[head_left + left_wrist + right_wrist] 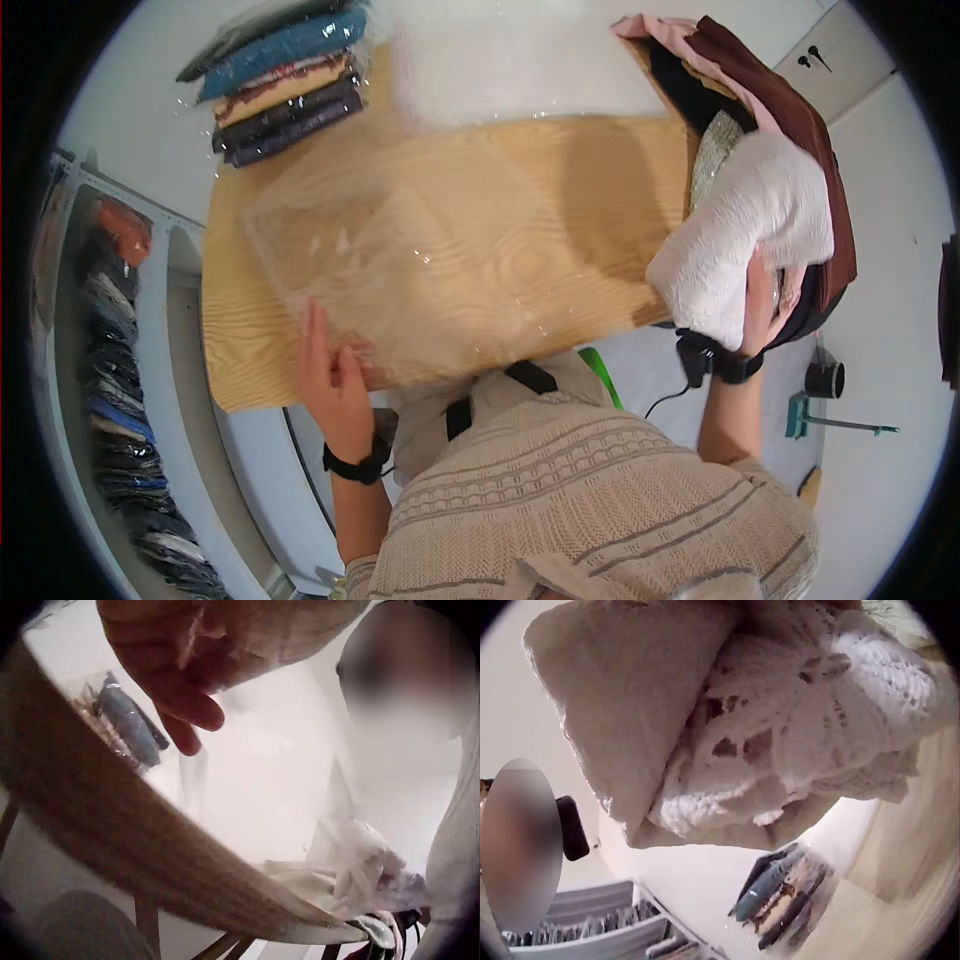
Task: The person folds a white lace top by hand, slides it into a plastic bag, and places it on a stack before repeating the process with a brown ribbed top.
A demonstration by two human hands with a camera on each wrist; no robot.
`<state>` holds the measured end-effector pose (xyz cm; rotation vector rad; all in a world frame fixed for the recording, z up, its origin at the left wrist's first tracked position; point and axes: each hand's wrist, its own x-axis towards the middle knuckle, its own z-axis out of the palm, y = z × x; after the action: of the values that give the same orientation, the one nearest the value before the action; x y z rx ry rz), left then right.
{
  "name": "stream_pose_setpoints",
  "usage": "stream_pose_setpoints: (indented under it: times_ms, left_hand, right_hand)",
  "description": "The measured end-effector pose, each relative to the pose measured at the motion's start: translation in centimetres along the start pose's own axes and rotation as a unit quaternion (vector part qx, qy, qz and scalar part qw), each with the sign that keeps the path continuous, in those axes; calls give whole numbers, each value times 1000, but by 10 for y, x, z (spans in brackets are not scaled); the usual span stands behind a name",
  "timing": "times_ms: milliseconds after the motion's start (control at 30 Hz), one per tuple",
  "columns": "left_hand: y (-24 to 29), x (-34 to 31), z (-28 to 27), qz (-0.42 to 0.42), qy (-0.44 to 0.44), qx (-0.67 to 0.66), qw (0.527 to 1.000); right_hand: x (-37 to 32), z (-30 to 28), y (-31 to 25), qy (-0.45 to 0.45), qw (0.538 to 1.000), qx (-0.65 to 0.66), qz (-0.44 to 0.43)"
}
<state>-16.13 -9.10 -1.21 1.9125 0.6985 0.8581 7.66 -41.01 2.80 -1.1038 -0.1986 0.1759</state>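
Note:
A clear plastic bag (400, 260) lies flat across the wooden table (600, 290). At the bag's near left corner is my left hand (335, 375), its fingers extended and the thumb apart from them. The left wrist view shows this hand (225, 652) from below, past the table's edge. My right hand (760, 290) holds a folded white garment (760, 200) over the table's right edge. Seen from the right wrist, the garment (780, 727) has a smooth flap and an openwork, lacy knit part; the fingers are hidden behind the cloth.
Bagged folded clothes (285, 85) are stacked at the table's back left. A pile of clear bags (530, 65) lies at the back. Maroon cloth (820, 180) and other garments hang at the right edge. Left of the table stands a shelf (150, 330) of packed clothes.

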Motion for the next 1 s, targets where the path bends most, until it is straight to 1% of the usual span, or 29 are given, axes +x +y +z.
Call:
stream_pose_setpoints:
  times_ms: [33,100,133,167,200,233,267,300,333,367,400,433,467,500,533,567,633,667,700,767,833,900,967,1000]
  left_hand:
    - [7,-1,0,10,6,2,1000]
    - [23,2,-1,126,-71,92,985]
    - [32,5,-2,149,-95,88,980]
    - [43,11,-3,159,-94,91,979]
    - [54,19,-4,210,-128,101,964]
    - [66,27,-4,259,-162,109,946]
    - [81,37,-3,267,-159,112,944]
    - [98,47,0,301,-180,124,928]
    - [112,57,4,333,-201,136,911]
    - [122,68,7,340,-195,137,910]
    - [131,78,11,395,-179,131,892]
    - [140,86,14,448,-162,125,870]
    - [149,93,18,455,-157,126,867]
    - [158,99,21,443,-145,91,880]
    - [166,105,25,431,-134,56,891]
    - [169,113,33,442,-126,55,886]
    - [163,129,54,369,-71,-86,923]
    - [160,133,67,327,-62,-93,938]
    - [151,137,77,329,-61,-93,938]
    - [130,142,98,230,-91,-136,959]
    - [110,139,114,237,-109,-127,957]
    - [107,134,121,247,-128,-115,954]
    - [110,132,125,355,-168,-64,917]
    - [114,132,127,356,-169,-64,917]
  right_hand:
    - [-3,-4,9,15,999,40,-13]
    - [-1,-15,28,16,996,80,-33]
    - [0,-19,33,-24,993,111,-16]
    - [2,-22,38,-63,988,142,0]
    - [10,-30,41,-80,975,206,40]
    - [14,-35,45,-83,973,212,32]
    - [15,-36,48,-65,967,244,34]
    - [15,-39,51,-48,959,275,37]
    - [15,-41,54,-53,958,279,32]
    - [15,-44,58,-38,952,302,32]
    - [14,-48,64,-23,944,326,33]
    - [15,-57,74,-28,943,329,27]
    - [17,-69,86,-28,941,337,24]
    - [16,-73,89,-28,938,344,20]
    - [12,-77,90,-65,941,330,27]
    - [8,-67,82,-53,937,342,44]
    - [11,-74,90,-6,944,324,59]
    - [8,-63,81,11,946,316,68]
    - [10,-66,84,9,946,316,67]
    - [11,-75,92,-4,936,344,76]
    - [10,-79,93,13,945,321,65]
    - [10,-73,91,30,952,300,52]
    - [9,-67,86,73,944,313,76]
    - [9,-67,86,73,944,314,75]
